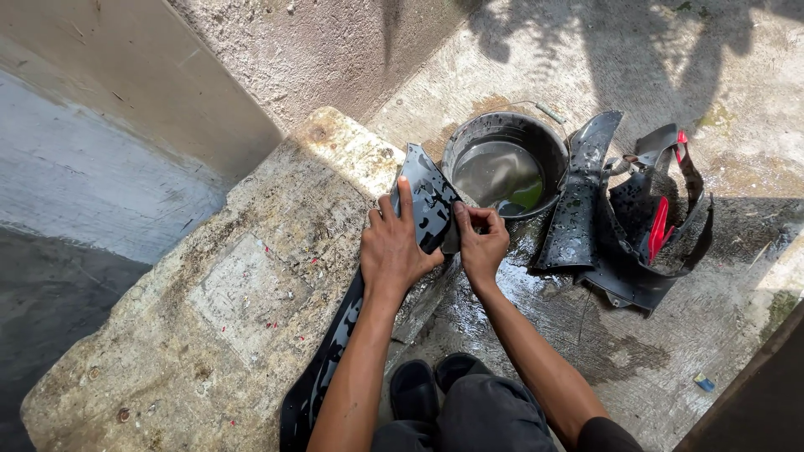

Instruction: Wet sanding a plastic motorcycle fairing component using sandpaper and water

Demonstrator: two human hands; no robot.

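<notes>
Looking down from the head camera: a long black plastic panel (423, 205) is seen propped along the edge of a rough concrete slab (251, 293), with both bare hands on its upper part.
Knees and shoes: dark trousers and black footwear (414, 389) are seen nearest the camera, just below the panel's middle.
Panel's long axis: it runs slantwise, from the lower end near the shoes up and away to a pointed tip beside the bucket.
Left hand (395, 251): laid flat on the panel's face, fingers spread, pressing it to the slab; it covers more of the panel than the other hand.
Right hand (481, 241): fingers curled at the panel's right edge, pinched on something small and dark that cannot be made out.
Bucket (506, 164): placed just beyond the panel's tip, dark, holding murky water with something green in it.
Other panels (624, 222): piled right of the bucket on wet concrete, black with a red piece.
Hidden: the panel's lower end is cut off by the frame, and its middle is covered by the left forearm.
</notes>
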